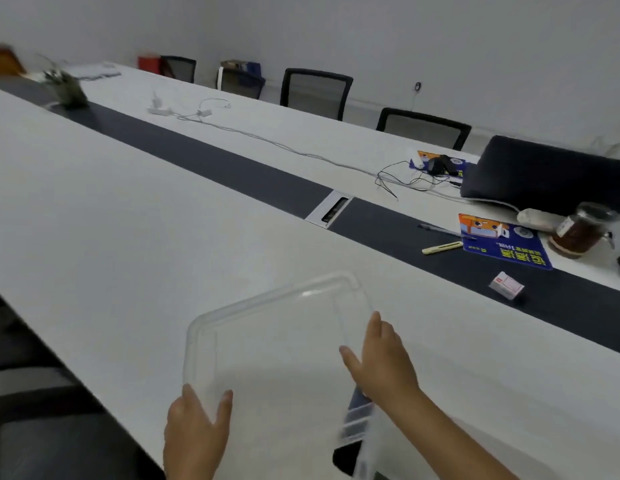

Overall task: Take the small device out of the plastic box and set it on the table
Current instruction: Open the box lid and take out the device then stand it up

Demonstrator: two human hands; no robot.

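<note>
Clear plastic box (267, 327), left hand (194, 434) gripping corner, right hand (381, 362) flat against side

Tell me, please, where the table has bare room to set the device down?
The white table is bare left of the plastic box, up to the dark strip. Right of the right hand is free too. Beyond the strip, by the blue mat and jar, it is crowded.

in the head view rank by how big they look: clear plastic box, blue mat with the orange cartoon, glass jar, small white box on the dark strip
1. clear plastic box, though it is nearest the camera
2. blue mat
3. glass jar
4. small white box
</note>
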